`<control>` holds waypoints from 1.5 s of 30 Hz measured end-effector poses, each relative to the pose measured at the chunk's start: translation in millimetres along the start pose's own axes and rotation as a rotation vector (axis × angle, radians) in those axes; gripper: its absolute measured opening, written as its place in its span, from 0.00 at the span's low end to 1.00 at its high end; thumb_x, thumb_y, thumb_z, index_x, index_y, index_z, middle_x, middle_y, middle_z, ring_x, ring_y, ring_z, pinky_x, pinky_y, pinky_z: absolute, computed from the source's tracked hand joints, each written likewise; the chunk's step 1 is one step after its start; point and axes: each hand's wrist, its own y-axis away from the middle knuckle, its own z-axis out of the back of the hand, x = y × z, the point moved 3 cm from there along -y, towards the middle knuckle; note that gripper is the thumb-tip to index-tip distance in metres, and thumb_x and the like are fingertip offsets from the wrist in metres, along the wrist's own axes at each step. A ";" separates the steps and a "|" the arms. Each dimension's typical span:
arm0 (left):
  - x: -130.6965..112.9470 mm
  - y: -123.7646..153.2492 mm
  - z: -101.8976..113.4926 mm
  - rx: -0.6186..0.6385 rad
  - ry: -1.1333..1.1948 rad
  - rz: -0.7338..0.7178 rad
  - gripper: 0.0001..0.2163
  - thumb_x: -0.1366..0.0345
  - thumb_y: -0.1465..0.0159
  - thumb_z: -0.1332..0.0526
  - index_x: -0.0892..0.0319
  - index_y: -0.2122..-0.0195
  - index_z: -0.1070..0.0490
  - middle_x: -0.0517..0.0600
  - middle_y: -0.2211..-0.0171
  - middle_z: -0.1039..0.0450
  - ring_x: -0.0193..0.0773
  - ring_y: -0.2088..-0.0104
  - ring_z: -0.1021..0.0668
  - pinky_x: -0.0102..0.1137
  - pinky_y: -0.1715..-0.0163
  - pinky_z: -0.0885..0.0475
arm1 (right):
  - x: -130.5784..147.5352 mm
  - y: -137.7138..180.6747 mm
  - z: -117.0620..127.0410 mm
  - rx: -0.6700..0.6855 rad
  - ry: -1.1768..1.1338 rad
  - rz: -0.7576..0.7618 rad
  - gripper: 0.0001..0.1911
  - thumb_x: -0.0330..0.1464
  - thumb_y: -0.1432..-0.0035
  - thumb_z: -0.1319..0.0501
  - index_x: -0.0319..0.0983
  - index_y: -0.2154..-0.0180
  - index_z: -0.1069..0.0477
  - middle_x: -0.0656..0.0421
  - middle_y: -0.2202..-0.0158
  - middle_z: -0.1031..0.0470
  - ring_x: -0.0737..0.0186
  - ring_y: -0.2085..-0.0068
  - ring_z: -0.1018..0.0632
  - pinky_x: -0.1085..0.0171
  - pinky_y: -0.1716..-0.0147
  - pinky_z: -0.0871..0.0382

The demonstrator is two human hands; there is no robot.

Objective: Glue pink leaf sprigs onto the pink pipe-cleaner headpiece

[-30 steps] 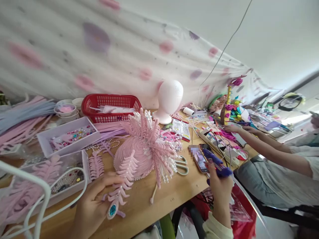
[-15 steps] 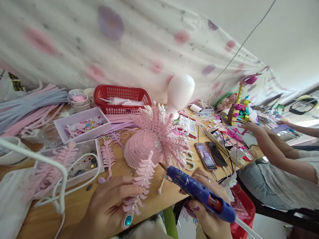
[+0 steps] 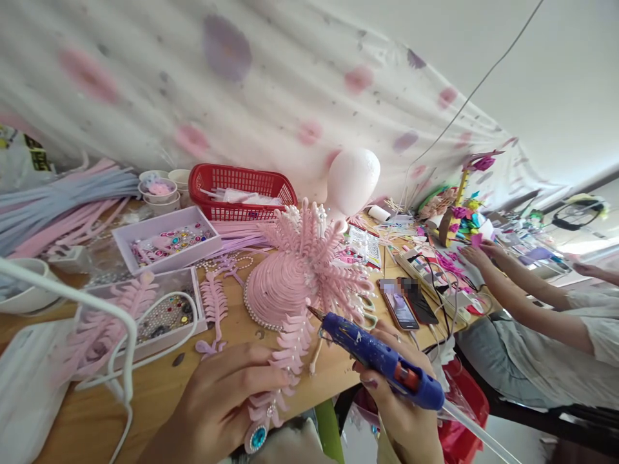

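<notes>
My left hand is closed on a pink feather-shaped piece dotted with small pearls. A teal gem ringed with pearls sits at its lower end. In my right hand is a blue hot glue gun, a clear glue stick trailing from its back. The gun's nozzle points left, close to the upper part of the feather piece; I cannot tell whether they touch. Just beyond lies a pink headdress with a coiled round base, pearl edging and upright feathery sprays.
Two white boxes of gems and beads stand left, beside a red basket. A white foam head rises behind the headdress. Phones and a power strip with cables lie right. A co-worker's arms reach over the table.
The view has shifted slightly. The feather piece's tip and the glue gun's nozzle have come closer together. Both hands keep their hold. The co-worker's hands have moved a little.
</notes>
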 end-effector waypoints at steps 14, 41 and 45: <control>1.0 4.0 2.4 -0.039 -0.039 -0.003 0.11 0.76 0.37 0.41 0.53 0.59 0.26 0.47 0.66 0.20 0.31 0.70 0.19 0.21 0.70 0.26 | -0.8 4.6 1.1 0.010 -0.009 -0.018 0.23 0.51 0.40 0.37 0.43 0.78 0.31 0.61 0.81 0.34 0.60 0.77 0.30 0.62 0.78 0.39; 1.2 5.9 -0.7 -0.017 0.008 0.031 0.06 0.70 0.36 0.38 0.52 0.60 0.26 0.45 0.68 0.21 0.31 0.70 0.19 0.21 0.69 0.26 | -7.2 2.1 1.8 -0.029 -0.016 -0.009 0.23 0.50 0.40 0.37 0.43 0.79 0.29 0.61 0.82 0.36 0.59 0.76 0.31 0.61 0.77 0.39; 3.8 7.7 -0.5 -0.054 0.007 0.033 0.07 0.71 0.36 0.38 0.53 0.61 0.25 0.46 0.65 0.19 0.31 0.68 0.18 0.21 0.67 0.26 | -2.5 1.0 1.7 -0.009 -0.041 -0.001 0.24 0.52 0.41 0.38 0.43 0.79 0.30 0.61 0.82 0.35 0.61 0.78 0.32 0.62 0.79 0.41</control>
